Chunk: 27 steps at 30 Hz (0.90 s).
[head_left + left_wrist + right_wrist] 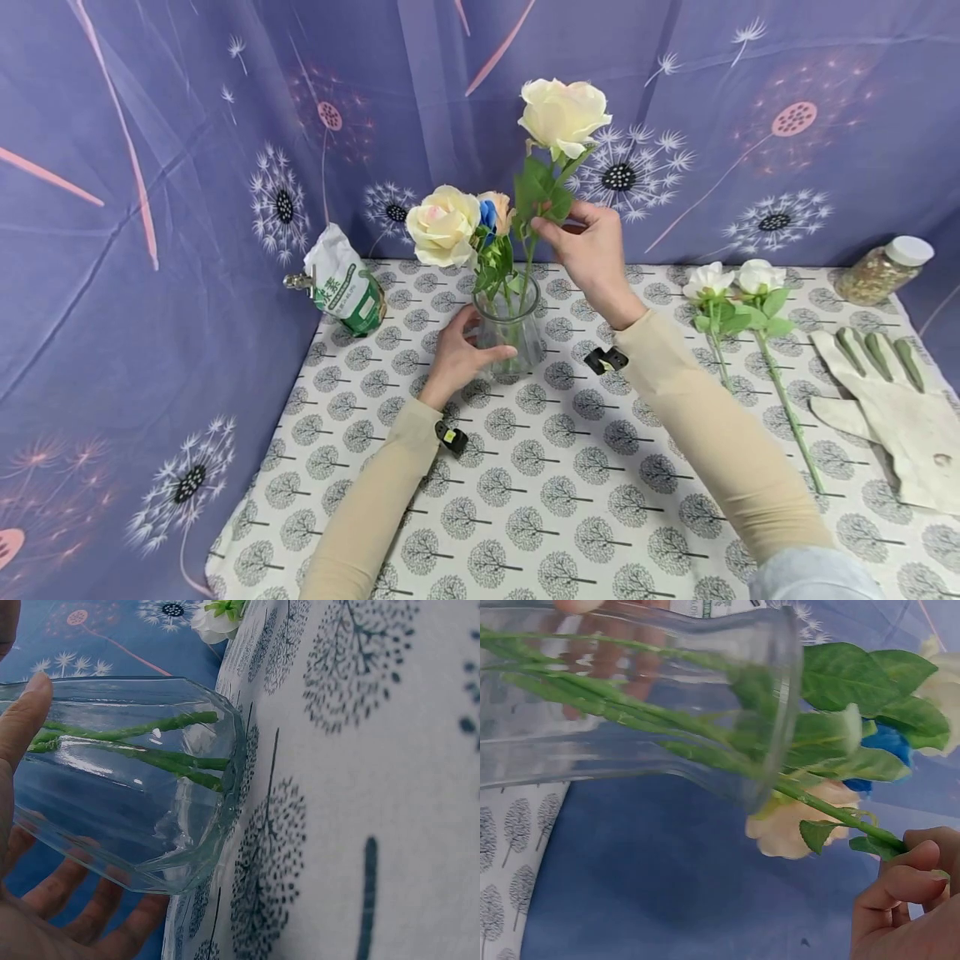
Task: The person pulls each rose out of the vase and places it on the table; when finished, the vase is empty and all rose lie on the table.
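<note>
A clear glass vase (508, 329) stands on the table, its faceted lower body seen close up in the left wrist view. My left hand (467, 354) holds it from the left, thumb across the near side and fingers round the back. In the head view, my right hand (592, 254) pinches the stem of a tall cream rose (564, 117) below its leaves. That green stem (821, 806) runs down through the vase mouth. Another cream rose (444, 225), a blue flower (488, 215) and a peach flower (802, 832) also stand in the vase.
Two white roses (761, 277) lie right of the vase, near a pale work glove (900, 417). A white-lidded jar (883, 271) lies tilted at the far right. Left of the vase stands a clipped green-and-white bag (348, 287). Patterned curtain (450, 100) hangs behind the table.
</note>
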Each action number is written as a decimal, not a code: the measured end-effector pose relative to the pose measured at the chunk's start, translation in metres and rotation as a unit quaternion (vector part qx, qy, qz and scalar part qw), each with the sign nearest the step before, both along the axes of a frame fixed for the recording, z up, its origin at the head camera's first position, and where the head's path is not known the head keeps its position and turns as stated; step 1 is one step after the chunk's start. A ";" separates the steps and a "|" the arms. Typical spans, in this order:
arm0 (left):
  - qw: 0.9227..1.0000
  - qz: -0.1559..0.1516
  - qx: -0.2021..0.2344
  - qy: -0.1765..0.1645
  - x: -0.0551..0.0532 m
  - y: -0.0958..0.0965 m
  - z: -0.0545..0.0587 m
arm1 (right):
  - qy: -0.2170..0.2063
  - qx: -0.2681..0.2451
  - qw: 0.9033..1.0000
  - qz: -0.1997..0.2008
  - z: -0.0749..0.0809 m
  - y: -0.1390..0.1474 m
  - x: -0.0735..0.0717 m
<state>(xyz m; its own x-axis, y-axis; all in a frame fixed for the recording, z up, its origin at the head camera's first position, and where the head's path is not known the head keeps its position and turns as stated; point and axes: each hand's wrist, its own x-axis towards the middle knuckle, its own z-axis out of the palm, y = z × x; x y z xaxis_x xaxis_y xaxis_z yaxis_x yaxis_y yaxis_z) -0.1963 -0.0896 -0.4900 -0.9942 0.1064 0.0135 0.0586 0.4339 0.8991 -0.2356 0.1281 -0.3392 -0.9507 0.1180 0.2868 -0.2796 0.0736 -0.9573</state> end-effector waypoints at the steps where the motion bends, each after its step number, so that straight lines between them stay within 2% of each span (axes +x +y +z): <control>1: 1.000 0.001 -0.001 0.000 0.000 0.000 0.001 | 0.002 -0.006 1.000 0.002 0.002 0.001 0.000; 9: 1.000 0.006 -0.008 -0.009 0.001 0.001 0.002 | 0.031 -0.059 0.998 0.022 0.020 0.007 0.007; 23: 1.000 0.006 -0.004 -0.023 0.001 0.001 0.001 | 0.088 -0.123 0.988 0.006 0.051 0.026 0.017; 27: 1.000 0.006 -0.006 -0.023 0.001 0.001 0.000 | 0.096 -0.156 0.983 0.006 0.060 0.032 0.020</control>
